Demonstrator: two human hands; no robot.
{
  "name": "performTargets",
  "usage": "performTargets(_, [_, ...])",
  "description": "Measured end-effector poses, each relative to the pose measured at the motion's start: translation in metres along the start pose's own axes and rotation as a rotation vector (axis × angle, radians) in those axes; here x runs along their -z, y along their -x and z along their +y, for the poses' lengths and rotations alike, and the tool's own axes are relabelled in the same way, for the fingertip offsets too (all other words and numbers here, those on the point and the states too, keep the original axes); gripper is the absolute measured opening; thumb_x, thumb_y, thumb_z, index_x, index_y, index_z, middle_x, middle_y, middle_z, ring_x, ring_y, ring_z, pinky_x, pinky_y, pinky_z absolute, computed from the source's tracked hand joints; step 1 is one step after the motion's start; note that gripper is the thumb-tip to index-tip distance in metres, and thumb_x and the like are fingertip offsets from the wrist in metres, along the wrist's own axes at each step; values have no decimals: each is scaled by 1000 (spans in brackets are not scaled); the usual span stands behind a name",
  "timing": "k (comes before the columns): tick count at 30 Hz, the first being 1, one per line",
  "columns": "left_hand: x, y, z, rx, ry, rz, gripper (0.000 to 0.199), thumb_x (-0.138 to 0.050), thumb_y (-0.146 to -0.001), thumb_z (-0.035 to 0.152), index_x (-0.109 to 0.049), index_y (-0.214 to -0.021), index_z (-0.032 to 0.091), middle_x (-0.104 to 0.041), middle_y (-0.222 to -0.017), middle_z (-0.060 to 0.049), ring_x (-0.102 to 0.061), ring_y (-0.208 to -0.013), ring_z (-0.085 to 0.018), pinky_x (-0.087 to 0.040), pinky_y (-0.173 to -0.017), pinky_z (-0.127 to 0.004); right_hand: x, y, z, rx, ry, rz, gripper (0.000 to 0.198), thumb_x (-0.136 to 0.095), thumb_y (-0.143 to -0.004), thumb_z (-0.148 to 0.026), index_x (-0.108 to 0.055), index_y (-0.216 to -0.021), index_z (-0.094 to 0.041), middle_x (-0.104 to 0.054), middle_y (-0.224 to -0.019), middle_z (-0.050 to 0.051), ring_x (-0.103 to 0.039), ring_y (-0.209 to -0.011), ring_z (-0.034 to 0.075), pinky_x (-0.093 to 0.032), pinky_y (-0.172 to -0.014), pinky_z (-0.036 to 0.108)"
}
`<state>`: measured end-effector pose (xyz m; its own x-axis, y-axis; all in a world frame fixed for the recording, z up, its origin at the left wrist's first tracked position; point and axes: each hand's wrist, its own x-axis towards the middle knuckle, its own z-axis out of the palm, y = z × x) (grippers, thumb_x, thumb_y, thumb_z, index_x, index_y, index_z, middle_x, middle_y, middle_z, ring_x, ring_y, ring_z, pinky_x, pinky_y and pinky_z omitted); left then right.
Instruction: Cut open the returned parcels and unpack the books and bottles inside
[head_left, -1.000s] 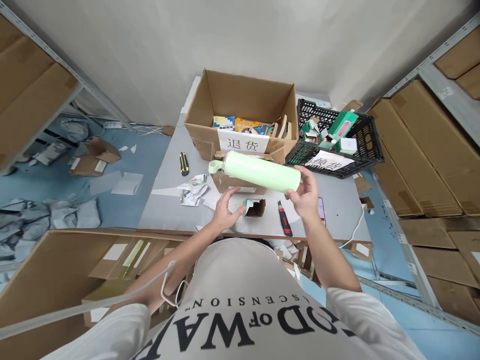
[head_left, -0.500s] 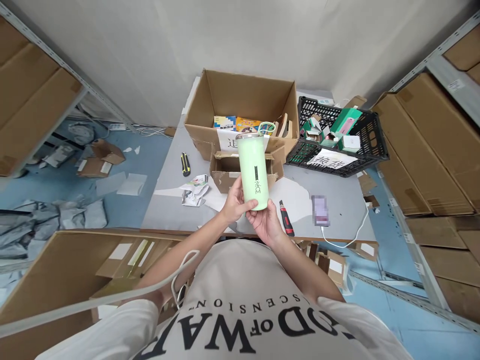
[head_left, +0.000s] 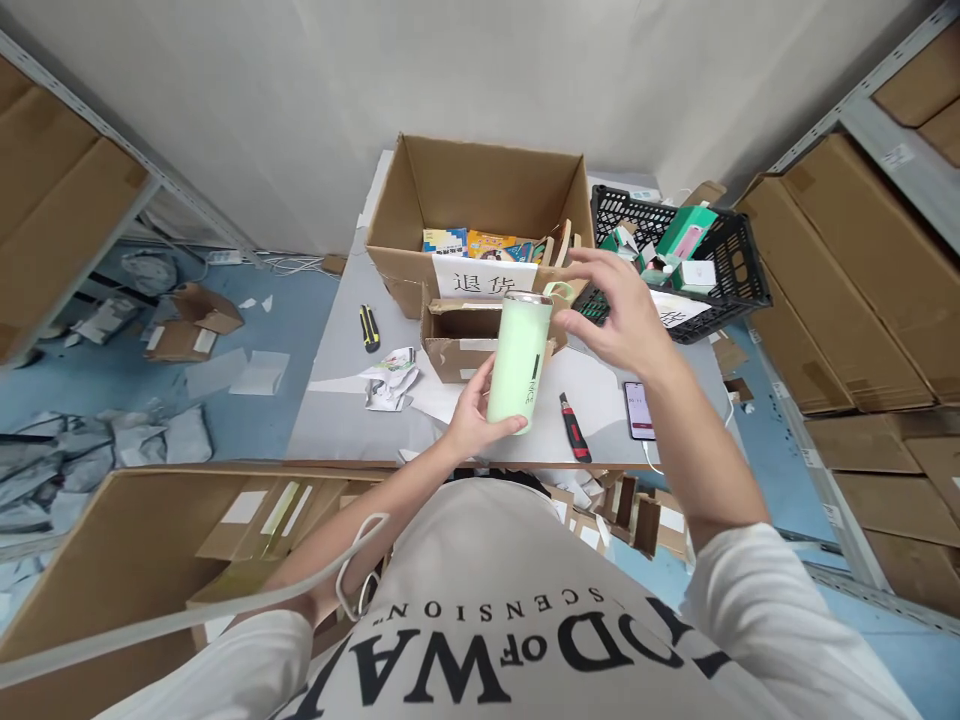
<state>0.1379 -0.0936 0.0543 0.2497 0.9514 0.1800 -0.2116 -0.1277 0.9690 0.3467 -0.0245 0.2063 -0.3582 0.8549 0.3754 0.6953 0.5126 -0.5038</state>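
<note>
A pale green tumbler [head_left: 517, 362] with a metal rim and a green loop at its top leans slightly to the right above the table. My left hand [head_left: 478, 415] is wrapped round its lower part, thumb across the front. Beside the tumbler's top, my right hand [head_left: 616, 308] is raised with thumb and fingers apart and nothing between them. Just behind the tumbler stands a small open cardboard box [head_left: 457, 358], partly hidden by it. A red and black box cutter [head_left: 574, 428] lies on the table [head_left: 337, 425] below my right hand.
A large carton [head_left: 397, 262] with books inside stands at the back. To its right is a black crate [head_left: 739, 265] holding small green boxes. A yellow box cutter [head_left: 369, 328], a crumpled packet [head_left: 391, 380] and a phone [head_left: 640, 410] with a white cable lie on the table.
My right hand has let go of the tumbler's base and moved up and right to near its top. The tumbler has shifted slightly right and down and tilted, still in my left hand.
</note>
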Motion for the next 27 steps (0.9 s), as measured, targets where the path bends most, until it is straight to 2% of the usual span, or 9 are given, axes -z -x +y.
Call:
performTargets(3, [-5,6,2,3,-53,7,101,-84,-60,41,-32,-145,26,-44,-145,-12,-43,-133,-30,-41,-107,-43,6,-30,-1,73,-58,-283,46,-49,-86,-63,-58,-99,-20,-61,-104,8,-55,-98,25,-45,-83,42])
performTargets(6, [-8,9,5,19,-104,45,103,-85,-58,45,-33,-145,25,-45,-143,-13,-45,-131,-31,-43,-104,-43,-5,-41,6,45,-155,-412,45,-50,-86,-63,-55,-92,-19,-59,-89,4,-53,-83,18,-45,-75,33])
performTargets(10, [-7,12,10,82,0,59,116,-81,-49,66,-30,-145,26,-50,-136,-14,-52,-123,-32,-48,-98,-43,-15,-41,20,16,-303,-357,43,-54,-84,-62,-52,-92,-20,-56,-88,3,-49,-80,15,-44,-71,30])
performTargets(13, [-7,14,17,275,286,-44,102,-49,-63,88,-33,-143,25,-54,-132,-15,-56,-120,-32,-51,-94,-46,-18,-41,31,-6,-394,-258,47,-50,-83,-65,-51,-100,-21,-55,-93,4,-50,-80,16,-45,-68,30])
performTargets(15, [-9,15,21,427,470,-158,94,-35,-72,87,-41,-138,21,-57,-130,-16,-56,-120,-33,-50,-95,-48,-23,-39,38,-46,-419,-200,52,-45,-83,-69,-49,-108,-23,-55,-97,4,-52,-80,17,-46,-67,31])
performTargets(17, [-11,16,24,517,590,-207,86,-41,-75,82,-48,-131,17,-60,-127,-18,-56,-121,-35,-49,-99,-50,-29,-35,44,-85,-429,-170,57,-41,-83,-72,-46,-114,-24,-56,-100,5,-55,-81,18,-48,-67,33])
performTargets(22, [-17,17,22,565,676,-62,77,-65,-69,69,-50,-126,19,-60,-128,-16,-60,-116,-34,-48,-102,-50,-43,-27,53,-130,-450,-177,61,-38,-84,-72,-42,-124,-26,-59,-108,8,-58,-92,22,-50,-73,39])
performTargets(24, [-19,18,19,518,622,3,76,-72,-66,63,-48,-125,22,-60,-127,-13,-62,-113,-32,-50,-98,-49,-43,-24,54,-142,-428,-180,64,-39,-84,-73,-42,-127,-25,-58,-114,10,-58,-98,24,-50,-77,42])
performTargets(27, [-22,19,13,362,430,115,72,-78,-64,55,-46,-122,27,-61,-123,-8,-62,-111,-27,-53,-91,-45,-37,-18,50,-153,-408,-115,71,-36,-83,-76,-40,-132,-25,-53,-124,12,-56,-108,26,-50,-81,43])
